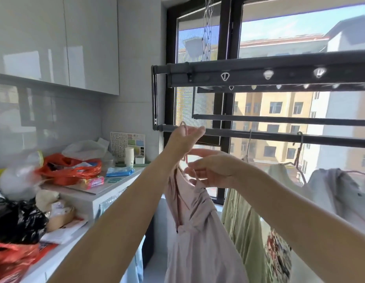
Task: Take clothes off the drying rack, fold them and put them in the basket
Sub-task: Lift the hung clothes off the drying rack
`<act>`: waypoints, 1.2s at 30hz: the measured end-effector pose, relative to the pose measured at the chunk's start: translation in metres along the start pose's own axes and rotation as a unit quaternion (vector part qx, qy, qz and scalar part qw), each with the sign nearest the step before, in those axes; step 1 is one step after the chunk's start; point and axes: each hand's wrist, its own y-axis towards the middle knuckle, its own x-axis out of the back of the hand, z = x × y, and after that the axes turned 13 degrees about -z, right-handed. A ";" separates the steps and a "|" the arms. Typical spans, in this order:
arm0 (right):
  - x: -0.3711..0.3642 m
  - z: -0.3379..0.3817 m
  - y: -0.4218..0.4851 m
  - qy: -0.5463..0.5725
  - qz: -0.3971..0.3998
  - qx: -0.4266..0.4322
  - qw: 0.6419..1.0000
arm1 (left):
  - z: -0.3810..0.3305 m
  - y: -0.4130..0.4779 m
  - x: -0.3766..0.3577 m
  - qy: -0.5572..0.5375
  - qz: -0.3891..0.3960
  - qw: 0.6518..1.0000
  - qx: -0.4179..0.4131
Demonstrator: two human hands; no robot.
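Observation:
A pale pink strappy garment (pixel 198 231) hangs on a pink hanger (pixel 184 127) just below the left end of the dark drying rack (pixel 259 135). My left hand (pixel 185 137) grips the hanger's hook beside the lowest bar. My right hand (pixel 210 170) pinches the garment's thin shoulder strap near the hanger's arm. Further right, a light green garment (pixel 242 217), a floral piece (pixel 277 260) and a grey garment (pixel 336 193) hang on the same bar. No basket is in view.
A white counter (pixel 100 193) on the left holds red plastic bags (pixel 71 168), a black bag (pixel 16 219), paper cups (pixel 129 156) and packets. White wall cabinets (pixel 55 41) hang above it. A black-framed window (pixel 228 58) stands behind the rack.

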 end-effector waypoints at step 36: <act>0.130 -0.025 0.076 0.009 -0.352 0.003 0.936 | 0.014 -0.020 -0.040 -0.067 0.064 0.996 0.020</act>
